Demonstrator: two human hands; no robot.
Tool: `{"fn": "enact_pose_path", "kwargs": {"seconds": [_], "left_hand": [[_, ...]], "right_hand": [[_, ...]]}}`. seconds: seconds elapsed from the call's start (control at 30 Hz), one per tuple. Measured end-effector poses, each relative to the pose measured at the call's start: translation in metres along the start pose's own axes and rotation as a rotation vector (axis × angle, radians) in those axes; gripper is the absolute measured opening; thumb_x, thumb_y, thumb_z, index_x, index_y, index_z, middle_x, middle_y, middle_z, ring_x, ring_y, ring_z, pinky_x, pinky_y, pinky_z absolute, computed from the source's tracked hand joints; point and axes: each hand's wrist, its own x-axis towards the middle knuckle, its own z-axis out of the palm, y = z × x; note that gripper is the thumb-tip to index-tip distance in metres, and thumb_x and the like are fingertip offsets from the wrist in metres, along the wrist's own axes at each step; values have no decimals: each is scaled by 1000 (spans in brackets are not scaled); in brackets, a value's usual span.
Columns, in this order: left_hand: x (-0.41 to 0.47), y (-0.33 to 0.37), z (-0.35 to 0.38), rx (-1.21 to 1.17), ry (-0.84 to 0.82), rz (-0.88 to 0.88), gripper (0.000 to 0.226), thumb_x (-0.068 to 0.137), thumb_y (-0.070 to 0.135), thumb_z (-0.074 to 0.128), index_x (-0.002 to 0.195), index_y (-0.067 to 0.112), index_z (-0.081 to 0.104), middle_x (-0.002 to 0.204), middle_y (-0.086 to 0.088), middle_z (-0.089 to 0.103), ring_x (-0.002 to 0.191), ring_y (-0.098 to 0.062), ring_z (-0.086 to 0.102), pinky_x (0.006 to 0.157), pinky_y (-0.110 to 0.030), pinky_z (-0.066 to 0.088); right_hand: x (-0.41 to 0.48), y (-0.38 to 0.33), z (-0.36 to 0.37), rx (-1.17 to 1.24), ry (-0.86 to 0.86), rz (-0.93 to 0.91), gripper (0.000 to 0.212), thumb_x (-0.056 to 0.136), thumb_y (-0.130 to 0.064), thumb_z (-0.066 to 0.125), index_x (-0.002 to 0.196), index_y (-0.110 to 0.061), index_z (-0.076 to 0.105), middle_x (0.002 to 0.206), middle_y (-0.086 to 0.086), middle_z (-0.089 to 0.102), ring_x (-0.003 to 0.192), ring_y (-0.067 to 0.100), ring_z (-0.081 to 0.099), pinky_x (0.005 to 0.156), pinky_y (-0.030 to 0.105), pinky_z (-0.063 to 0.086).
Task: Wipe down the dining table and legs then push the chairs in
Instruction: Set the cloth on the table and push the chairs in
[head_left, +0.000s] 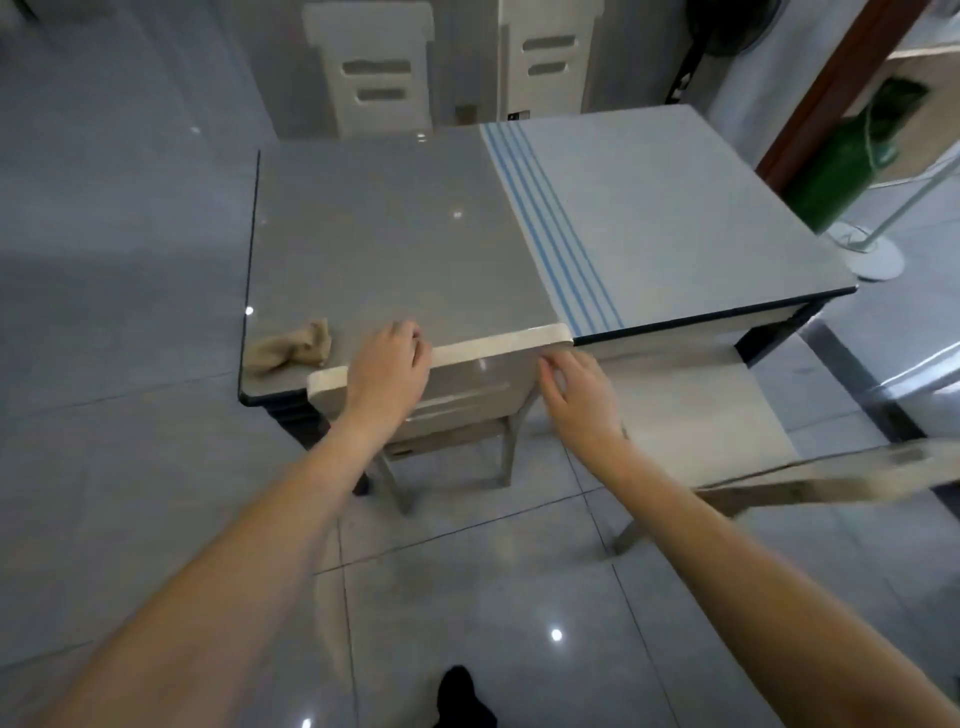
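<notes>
The dining table has a glossy grey top with a pale half and blue stripes on its right side. A crumpled beige cloth lies on the near left corner. A cream chair stands pushed against the table's near edge. My left hand grips the chair's top rail, fingers curled over it. My right hand hovers with relaxed fingers beside the rail's right end, holding nothing. A second chair stands pulled out at the right, its back blurred.
Two cream chairs stand beyond the table's far edge. A green bag hangs near a white stand base at right. Glossy grey tiled floor surrounds the table. My dark shoe shows below.
</notes>
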Motion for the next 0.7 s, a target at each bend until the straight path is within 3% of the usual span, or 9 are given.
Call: {"fn": "enact_pose_path", "kwargs": {"seconds": [0.07,0.13,0.23,0.3,0.37,0.53,0.63,0.7], "left_hand": [[-37,27,-8,-181,-5,38,15,93,18,50,98,11,62,90,-4,61,83,-22,56,71,-34,43],[-85,43,-1,-370,-81,-37,12,93,16,52,98,14,63,90,3,61,81,-14,56,71,-30,44],[-166,55,33,-635,-306,-300,12,92,10,55,90,17,65,83,1,66,77,-14,60,72,-28,46],[-219,58,62,-745,-461,-474,21,92,4,53,83,20,63,77,-1,64,70,-19,57,65,-26,46],[-265,57,88,-722,-599,-590,25,93,2,50,78,20,59,74,-6,61,64,-19,53,57,-21,43],[-327,62,129,-506,-841,-642,20,95,9,47,78,13,57,72,-7,60,63,-21,50,54,-27,36],[-341,83,152,-474,-875,-643,21,94,10,48,76,11,59,69,-7,59,61,-20,50,52,-26,36],[-347,104,168,-493,-877,-654,20,92,15,52,73,12,59,69,-9,59,56,-18,48,52,-27,34]], "right_hand": [[-52,4,-23,115,-20,178,21,99,-24,48,99,-10,65,93,4,65,88,21,58,76,35,46],[-107,14,-44,217,10,362,19,98,-22,52,95,-11,67,86,3,66,80,18,60,73,34,49],[-202,41,-71,384,29,648,13,96,-15,56,94,-13,69,86,2,68,81,13,64,74,25,50],[-270,72,-83,422,37,790,15,96,-11,55,94,-15,69,87,2,69,82,18,66,76,30,53],[-335,106,-93,476,72,984,16,97,-10,53,96,-11,69,86,8,69,78,27,66,70,36,54],[-447,166,-129,581,174,1345,18,96,-10,55,88,-1,67,86,25,68,63,23,63,60,29,49],[-479,192,-153,672,275,1468,20,96,-6,53,88,9,64,69,16,68,48,16,62,45,20,47],[-483,208,-173,755,357,1529,16,95,-5,52,90,6,62,60,9,67,45,15,62,45,22,49]]}}
